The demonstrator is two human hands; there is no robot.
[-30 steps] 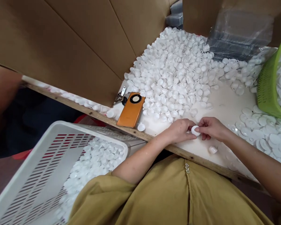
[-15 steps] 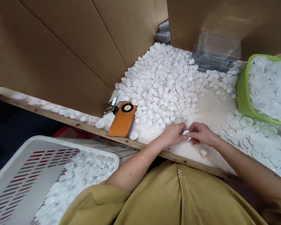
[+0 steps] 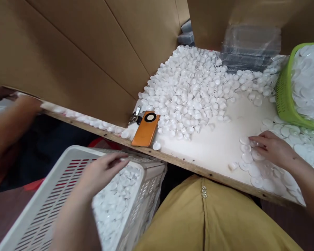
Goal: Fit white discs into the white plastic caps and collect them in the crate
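Note:
My left hand [image 3: 102, 172] hangs over the white slatted crate [image 3: 75, 150], its fingers stretched and slightly apart, with nothing clearly held. Beneath it, the crate contains many small white plastic cups [image 3: 115, 198]. On the right of the tabletop, my right hand [image 3: 272, 148] reaches down to loose, flat white plastic discs [image 3: 247, 158]. Its thumb and forefinger are apart, and the fingertips touch or hover just over the discs. A large heap of white plastic cups [image 3: 188, 90] lies beyond both hands.
An orange phone [image 3: 143, 134] lies by the wooden table edge [image 3: 180, 162], beside keys [image 3: 134, 116]. A green basket [image 3: 284, 94] full of discs stands right. Cardboard panels [image 3: 81, 52] rise behind. Clear plastic packs [image 3: 248, 48] stand at the back. Another person's arm [image 3: 13, 118] shows far left.
My hands have separated from the white piece they held together. The left swung left over the crate; the right moved right to the discs. Another person's arm has appeared at far left.

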